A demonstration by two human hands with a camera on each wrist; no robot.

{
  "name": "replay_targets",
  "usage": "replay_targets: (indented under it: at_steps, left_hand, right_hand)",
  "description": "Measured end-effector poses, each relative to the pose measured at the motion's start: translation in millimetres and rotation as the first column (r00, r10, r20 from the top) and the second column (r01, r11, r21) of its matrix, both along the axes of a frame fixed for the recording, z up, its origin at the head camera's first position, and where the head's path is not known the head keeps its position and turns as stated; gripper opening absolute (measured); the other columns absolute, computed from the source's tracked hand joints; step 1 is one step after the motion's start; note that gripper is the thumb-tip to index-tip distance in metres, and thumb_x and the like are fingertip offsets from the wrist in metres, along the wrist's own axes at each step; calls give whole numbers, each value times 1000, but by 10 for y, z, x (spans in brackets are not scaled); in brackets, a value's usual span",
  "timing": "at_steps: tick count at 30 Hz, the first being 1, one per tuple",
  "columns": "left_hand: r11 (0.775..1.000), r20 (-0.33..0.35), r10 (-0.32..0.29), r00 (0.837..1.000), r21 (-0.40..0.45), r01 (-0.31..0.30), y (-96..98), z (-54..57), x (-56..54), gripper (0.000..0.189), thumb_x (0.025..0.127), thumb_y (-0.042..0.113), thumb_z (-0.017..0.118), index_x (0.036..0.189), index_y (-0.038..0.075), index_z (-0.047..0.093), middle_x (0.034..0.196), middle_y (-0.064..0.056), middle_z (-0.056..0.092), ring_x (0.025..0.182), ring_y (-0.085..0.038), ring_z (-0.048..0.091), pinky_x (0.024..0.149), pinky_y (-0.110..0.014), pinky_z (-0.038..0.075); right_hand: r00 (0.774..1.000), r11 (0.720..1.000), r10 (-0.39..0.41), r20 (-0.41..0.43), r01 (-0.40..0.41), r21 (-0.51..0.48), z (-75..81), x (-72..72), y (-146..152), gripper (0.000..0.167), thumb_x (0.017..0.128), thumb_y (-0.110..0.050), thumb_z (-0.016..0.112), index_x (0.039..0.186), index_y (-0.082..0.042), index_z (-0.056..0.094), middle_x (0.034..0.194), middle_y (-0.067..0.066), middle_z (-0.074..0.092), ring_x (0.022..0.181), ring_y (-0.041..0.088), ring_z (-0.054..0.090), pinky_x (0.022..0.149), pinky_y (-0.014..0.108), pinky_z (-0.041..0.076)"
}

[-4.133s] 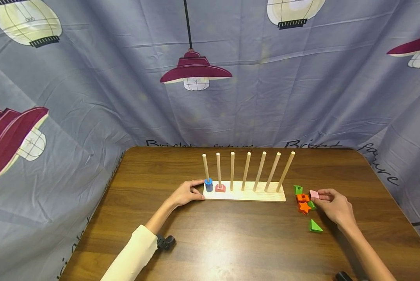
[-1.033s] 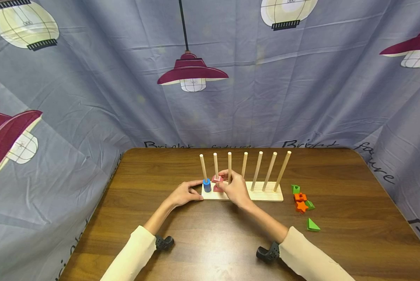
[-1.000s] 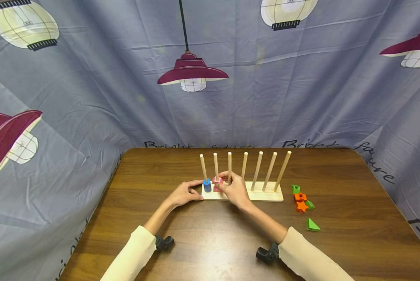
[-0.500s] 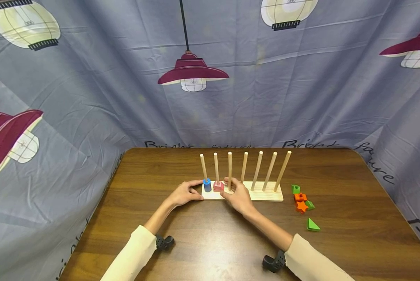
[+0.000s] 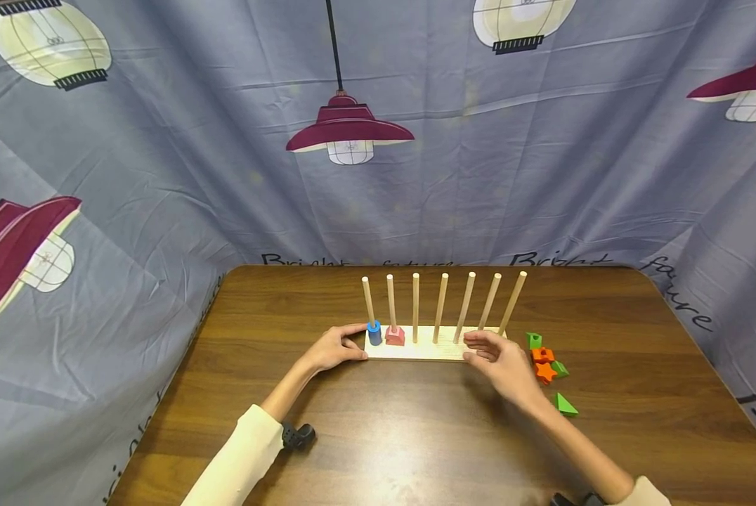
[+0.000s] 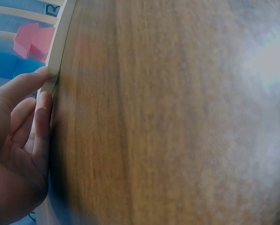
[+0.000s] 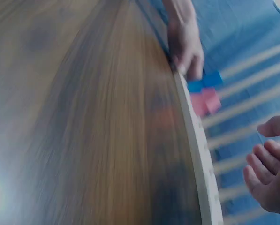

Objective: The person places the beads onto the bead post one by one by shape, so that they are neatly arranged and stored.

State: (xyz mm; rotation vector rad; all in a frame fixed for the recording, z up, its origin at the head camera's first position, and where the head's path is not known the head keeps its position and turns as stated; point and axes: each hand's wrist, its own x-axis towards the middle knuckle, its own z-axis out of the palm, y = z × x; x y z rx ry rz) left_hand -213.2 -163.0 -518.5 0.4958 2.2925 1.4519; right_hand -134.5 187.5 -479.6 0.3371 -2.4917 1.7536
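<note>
A pale wooden peg board (image 5: 428, 353) with several upright pegs lies across the table. My left hand (image 5: 331, 349) holds its left end between thumb and fingers; in the left wrist view the thumb lies over the board's edge. Blue blocks (image 5: 374, 334) are stacked on the leftmost peg. Pink blocks (image 5: 395, 337) sit on the peg beside it, also seen as pink shapes (image 6: 33, 42) in the left wrist view. Above the board's right end is my right hand (image 5: 506, 367), holding nothing, its fingers loosely bent and apart from the thumb (image 7: 274, 126).
Right of the board lie loose blocks: a small green block (image 5: 534, 340), an orange block (image 5: 542, 355), an orange star (image 5: 545, 372) and another green block (image 5: 561, 369). A green triangle (image 5: 565, 405) lies nearer. A grey curtain (image 5: 416, 204) hangs behind the wooden table (image 5: 378, 429).
My right hand brought a pink block from the right-hand group onto the second peg, lowered it, let go and moved back rightward. My left hand stayed at the board's left end.
</note>
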Motion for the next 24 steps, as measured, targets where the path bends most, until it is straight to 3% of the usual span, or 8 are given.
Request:
replay_targets:
  at_steps: [3, 7, 10, 13, 15, 18, 20, 24]
  left_hand:
    - [1000, -2, 2, 1000, -7, -2, 4, 9, -1, 67, 84, 5, 78, 144, -3, 49, 81, -10, 74, 81, -15, 69, 78, -27, 47]
    - [1000, 0, 18, 1000, -21, -18, 10, 12, 0, 66, 84, 4, 78, 144, -1, 51, 81, -9, 74, 80, -14, 69, 78, -27, 47]
    - [999, 3, 24, 1000, -21, -24, 17, 14, 2, 66, 84, 4, 78, 144, 0, 51, 80, -9, 74, 80, -14, 69, 77, -27, 48]
    - [1000, 5, 20, 1000, -16, -20, 26, 10, 2, 66, 84, 4, 78, 144, -1, 51, 81, -9, 74, 80, -14, 69, 76, -27, 48]
    - [1000, 9, 17, 1000, -12, -17, 30, 7, 1, 66, 85, 5, 78, 144, -1, 51, 81, -9, 74, 80, -14, 69, 75, -27, 48]
    - [1000, 8, 18, 1000, -13, -18, 30, -4, 3, 66, 85, 4, 78, 144, 0, 51, 81, -9, 74, 80, -14, 69, 76, -27, 48]
    - [1000, 7, 19, 1000, -11, -19, 27, -6, 4, 66, 84, 3, 78, 144, 0, 51, 81, -9, 74, 80, -15, 69, 76, -27, 48]
    - [1000, 4, 17, 1000, -8, -17, 28, -7, 3, 66, 84, 3, 78, 144, -1, 51, 81, -10, 74, 81, -15, 69, 77, -27, 48]
  right_hand:
    - [993, 985, -89, -80, 100, 141, 1, 135, 323, 28, 88, 1, 74, 115, 7, 67, 109, 22, 69, 98, 30, 69, 81, 17, 50]
    - [965, 913, -207, -161, 250, 322, -66, 340, 701, 26, 87, -7, 78, 111, -3, 71, 104, 15, 72, 91, 22, 70, 75, 15, 48]
    - [947, 858, -279, -158, 320, 401, -138, 504, 906, 26, 86, -14, 80, 110, -7, 72, 107, 15, 73, 93, 28, 69, 75, 20, 48]
    - [937, 827, -334, -104, 344, 445, -195, 666, 1060, 28, 87, -21, 80, 112, -10, 72, 111, 16, 71, 97, 29, 68, 76, 31, 50]
    - [936, 819, -346, -64, 335, 466, -230, 766, 1142, 31, 88, -25, 79, 115, -10, 71, 114, 18, 70, 96, 22, 67, 74, 36, 51]
    - [942, 827, -335, -34, 311, 468, -294, 867, 1234, 33, 88, -24, 80, 116, -9, 71, 114, 19, 69, 92, 3, 63, 74, 27, 51]
    - [946, 836, -321, -38, 302, 458, -344, 905, 1270, 34, 86, -20, 81, 115, -8, 71, 114, 19, 69, 90, -8, 58, 72, 15, 48]
    - [954, 855, -287, -85, 296, 426, -434, 921, 1291, 34, 81, -9, 84, 113, -8, 73, 111, 16, 69, 88, -13, 55, 71, 5, 42]
